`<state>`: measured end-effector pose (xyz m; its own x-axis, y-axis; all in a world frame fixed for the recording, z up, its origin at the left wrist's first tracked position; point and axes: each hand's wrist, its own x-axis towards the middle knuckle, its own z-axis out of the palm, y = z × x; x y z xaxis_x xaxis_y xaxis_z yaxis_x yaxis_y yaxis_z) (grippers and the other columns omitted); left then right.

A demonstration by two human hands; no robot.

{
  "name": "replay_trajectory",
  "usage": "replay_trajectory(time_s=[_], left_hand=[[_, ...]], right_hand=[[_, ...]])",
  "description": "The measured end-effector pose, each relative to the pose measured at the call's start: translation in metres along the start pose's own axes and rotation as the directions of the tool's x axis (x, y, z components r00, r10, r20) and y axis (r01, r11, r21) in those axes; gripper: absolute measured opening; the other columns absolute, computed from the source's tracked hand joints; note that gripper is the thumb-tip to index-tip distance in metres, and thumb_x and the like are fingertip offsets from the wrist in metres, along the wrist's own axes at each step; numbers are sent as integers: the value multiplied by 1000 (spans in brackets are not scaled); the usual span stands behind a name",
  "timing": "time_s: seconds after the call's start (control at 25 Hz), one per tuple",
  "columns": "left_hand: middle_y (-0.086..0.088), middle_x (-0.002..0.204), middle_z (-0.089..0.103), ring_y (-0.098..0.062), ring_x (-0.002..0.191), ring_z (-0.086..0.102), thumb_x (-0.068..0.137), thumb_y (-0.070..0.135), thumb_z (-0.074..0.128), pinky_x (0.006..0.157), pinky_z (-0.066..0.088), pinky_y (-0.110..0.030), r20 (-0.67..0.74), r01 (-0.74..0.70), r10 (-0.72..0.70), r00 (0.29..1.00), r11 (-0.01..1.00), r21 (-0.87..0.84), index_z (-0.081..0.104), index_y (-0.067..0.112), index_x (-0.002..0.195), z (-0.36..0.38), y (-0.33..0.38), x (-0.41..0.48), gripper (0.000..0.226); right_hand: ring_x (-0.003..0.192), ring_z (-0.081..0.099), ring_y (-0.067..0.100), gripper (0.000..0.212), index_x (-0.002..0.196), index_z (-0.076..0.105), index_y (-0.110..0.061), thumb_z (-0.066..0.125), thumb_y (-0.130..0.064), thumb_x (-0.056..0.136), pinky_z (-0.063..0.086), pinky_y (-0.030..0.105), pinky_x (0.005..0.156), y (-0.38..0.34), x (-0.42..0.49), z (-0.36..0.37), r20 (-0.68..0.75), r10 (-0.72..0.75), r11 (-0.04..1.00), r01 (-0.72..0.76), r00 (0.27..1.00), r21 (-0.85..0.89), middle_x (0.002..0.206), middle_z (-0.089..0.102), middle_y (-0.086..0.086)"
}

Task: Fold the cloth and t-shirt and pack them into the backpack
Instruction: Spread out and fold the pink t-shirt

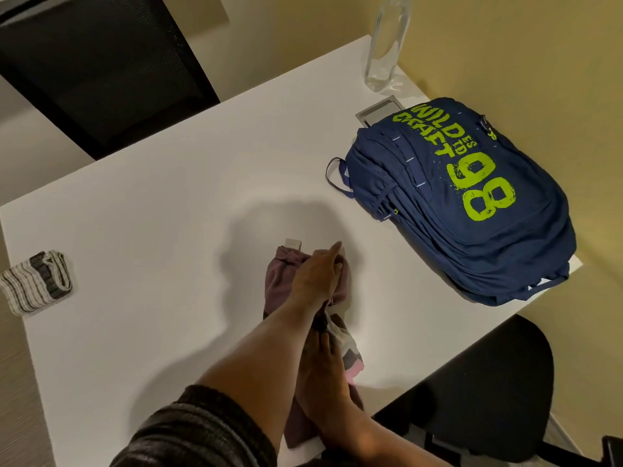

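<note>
Sleeve: a dark knitted sleeve [202,429] at the bottom edge, with the bare forearm crossing over the other arm.
Right hand: the right hand [328,375] sits in shadow at the near end of the garment, its fingers closed on the fabric where a pale printed patch shows.
Left hand: the left hand [315,278] lies on the far end, fingers [335,251] stretched out flat and pressing, holding nothing.
T-shirt: the maroon t-shirt [281,281] is a narrow strip on the white tabletop [151,214], running from the near edge toward the middle, a label peeking out at the far end.
Step in hand: probably the last fold. Keep the far end pinned and bring the near end over it with the edges in line, then smooth it flat, because loose fabric could slip off the near edge.
Cloth: the striped cloth [35,281] lies folded at the left edge, well apart from the shirt.
Backpack: the navy backpack [472,203] lies flat to the right, lime print facing up. Its zips look closed and nothing inside shows, so it likely needs opening first.
Other: a clear water bottle [384,45] stands beyond the backpack, and a black chair [488,382] sits at the near right.
</note>
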<state>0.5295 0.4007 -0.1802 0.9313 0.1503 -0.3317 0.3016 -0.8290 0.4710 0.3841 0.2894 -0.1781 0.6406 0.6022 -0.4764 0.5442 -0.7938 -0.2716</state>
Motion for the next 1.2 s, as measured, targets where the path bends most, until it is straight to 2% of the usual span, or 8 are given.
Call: replay_trajectory(time_s=[0.2,0.32,0.44,0.56,0.76,0.92,1.04,1.2], left_hand=[[-9,110,69,-22,96,68,109,40,42,87,58,-32,-88,115,-113,990,993,11,62,12,118,3,9,1,36],[-2,92,67,-15,82,64,102,52,55,74,54,-21,-198,265,-308,930,939,-218,65,12,102,-11,9,-9,41],[1,88,63,-10,80,60,93,26,75,67,44,-5,-225,311,-462,858,815,-489,65,6,99,-32,1,-29,23],[7,86,61,-11,80,60,89,7,73,72,51,-12,-234,290,-512,827,745,-601,59,12,96,-58,-20,-61,16],[3,90,69,-14,83,65,91,24,67,77,56,-29,-128,231,-459,879,645,-729,64,10,101,-110,-53,-114,18],[-15,104,70,-36,102,67,104,19,55,95,58,-49,-48,183,-376,925,553,-813,68,4,104,-153,-50,-156,20],[-11,104,74,-29,100,70,106,22,54,95,57,-45,-53,86,-299,953,432,-898,72,10,105,-193,-36,-190,21],[-11,107,75,-27,102,72,99,23,68,91,60,-37,-123,-24,-171,978,489,-872,72,10,115,-245,-24,-232,21]], right_hand=[[158,17,36,70,163,9,-17,41,-45,107,13,51,129,1,4,-4,61,31,999,-32,998,25,170,19,14],[158,17,34,70,164,9,-17,38,-45,106,13,49,129,-5,1,-4,52,37,992,-43,998,116,170,19,14],[155,27,23,74,161,17,-31,53,-45,97,27,47,127,-11,-2,-15,38,13,919,-27,999,394,165,30,-1],[129,54,11,51,145,43,-39,52,-45,95,43,42,115,-15,-11,-41,-31,-64,829,70,997,555,136,58,-13],[78,69,7,11,103,68,-28,58,-24,104,60,27,72,-15,-5,-103,-419,149,688,210,895,694,87,71,-14],[98,65,5,21,114,70,-26,58,-15,101,55,24,82,-16,17,-155,-490,190,655,262,851,709,111,70,-11],[122,57,11,56,144,57,-29,65,-7,93,51,31,100,-19,25,-185,-483,-30,716,356,875,601,140,60,-8],[148,38,10,87,160,31,-40,72,-42,84,34,35,122,-34,22,-212,-273,-319,746,418,908,518,164,38,-12]])
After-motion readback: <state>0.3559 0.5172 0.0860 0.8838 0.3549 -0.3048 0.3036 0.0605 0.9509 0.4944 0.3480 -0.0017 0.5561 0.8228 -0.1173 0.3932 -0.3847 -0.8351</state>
